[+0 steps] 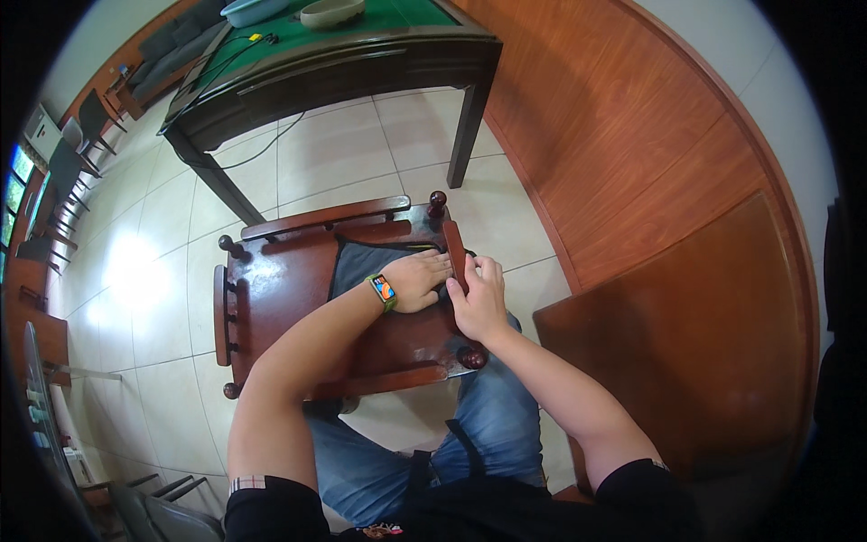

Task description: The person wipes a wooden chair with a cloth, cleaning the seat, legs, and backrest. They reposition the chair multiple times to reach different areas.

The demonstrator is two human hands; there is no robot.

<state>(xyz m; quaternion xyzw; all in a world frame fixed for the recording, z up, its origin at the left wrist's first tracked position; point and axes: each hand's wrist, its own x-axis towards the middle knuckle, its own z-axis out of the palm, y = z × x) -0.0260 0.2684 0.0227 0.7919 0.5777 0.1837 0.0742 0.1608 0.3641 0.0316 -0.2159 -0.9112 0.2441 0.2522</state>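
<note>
A reddish-brown wooden tabletop with raised side rails and turned corner knobs stands before me, against my knees. On its right half lies a dark grey cloth with black edging, partly covered by my hands. My left hand, with a smartwatch on a green strap at the wrist, rests flat on the cloth, fingertips reaching the right-hand rail. At that rail's near end is my right hand, thumb on one side and fingers on the other. What lies under its palm is hidden.
Beyond stands a dark-framed table with a green top, bearing a light blue basin, a beige bowl and black cables. Wood panelling and a brown board bound the right. Several chairs line the left.
</note>
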